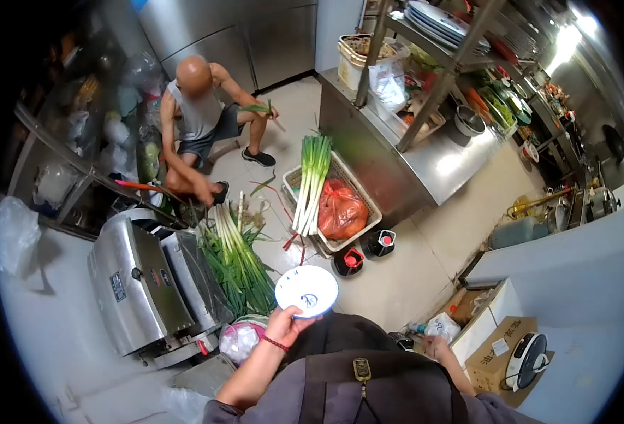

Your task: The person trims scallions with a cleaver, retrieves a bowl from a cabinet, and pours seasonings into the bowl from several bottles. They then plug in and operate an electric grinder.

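Observation:
A white bowl with a blue rim and blue marks (306, 291) is held in my left hand (287, 326), the thumb over its near edge. The bowl is above the floor, in front of my dark apron (269, 385). My right hand (437, 348) is low on the right, near a white plastic bag (442, 328); its fingers are too small to make out. Beyond the bowl stand two dark bottles, one with a red cap (352, 260) and one with a pale-rimmed cap (385, 240).
Another person (199, 113) sits at the upper left, handling green onions. Green onions (238, 261) lie beside a steel machine (135, 283). A basket (368, 205) holds onions and a red bag. A steel counter (446, 166) stands right; a cardboard box (492, 360) sits lower right.

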Tool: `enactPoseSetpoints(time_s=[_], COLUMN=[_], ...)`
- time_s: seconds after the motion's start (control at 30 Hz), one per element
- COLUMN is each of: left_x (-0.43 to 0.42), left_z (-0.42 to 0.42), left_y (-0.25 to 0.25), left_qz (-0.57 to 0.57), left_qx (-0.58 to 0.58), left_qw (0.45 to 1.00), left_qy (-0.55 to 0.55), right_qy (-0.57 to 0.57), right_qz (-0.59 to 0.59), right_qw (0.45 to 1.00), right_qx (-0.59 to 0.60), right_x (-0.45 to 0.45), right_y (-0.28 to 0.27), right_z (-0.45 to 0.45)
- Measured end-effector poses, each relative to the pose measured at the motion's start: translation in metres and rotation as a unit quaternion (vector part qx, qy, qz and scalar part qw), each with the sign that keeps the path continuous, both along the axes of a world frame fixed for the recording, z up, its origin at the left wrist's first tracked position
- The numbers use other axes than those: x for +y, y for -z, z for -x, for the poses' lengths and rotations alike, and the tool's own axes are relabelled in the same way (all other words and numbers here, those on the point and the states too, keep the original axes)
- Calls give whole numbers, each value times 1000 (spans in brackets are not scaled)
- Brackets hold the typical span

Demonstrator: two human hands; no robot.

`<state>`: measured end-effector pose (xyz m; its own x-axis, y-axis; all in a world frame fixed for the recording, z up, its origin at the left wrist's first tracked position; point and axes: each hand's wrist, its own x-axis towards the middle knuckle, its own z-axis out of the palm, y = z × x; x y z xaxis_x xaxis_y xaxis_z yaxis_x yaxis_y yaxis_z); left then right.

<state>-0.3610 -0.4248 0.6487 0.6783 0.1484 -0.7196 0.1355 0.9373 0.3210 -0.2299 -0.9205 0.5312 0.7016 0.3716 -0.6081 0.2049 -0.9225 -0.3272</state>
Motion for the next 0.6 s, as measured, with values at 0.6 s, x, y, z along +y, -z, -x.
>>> enactPoseSetpoints(time_s=[0.6], left_x=[188], left_z=[-26], left_y=[19], left_qz=[-25], left_qx=[47], left_qw=[978], left_qy=[-204], right_qy=[55], right_qz=[-49], right_qw=[991], right_qx=[116], right_x=[226], right_y=[22], right_z=[-178])
